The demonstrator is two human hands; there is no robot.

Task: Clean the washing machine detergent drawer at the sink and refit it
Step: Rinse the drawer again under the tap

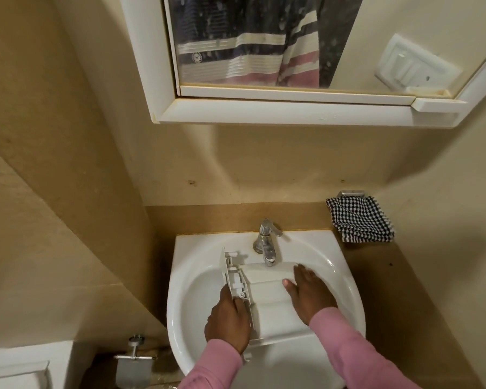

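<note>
Pink sleeve point(213, 366) nearest; my left hand point(227, 321) clamps the white plastic detergent drawer point(272, 304) by its panel edge. It lies right of that hand in the white ceramic sink point(180, 276), long axis toward the chrome tap point(267, 245), right hand point(310, 293) flat on top.

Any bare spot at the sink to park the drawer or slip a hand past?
Free: sink rim back-left of the tap; bare basin wall right of the right hand. Crowded: basin centre, where the drawer sits under the tap, left hand gripping its edge.
</note>
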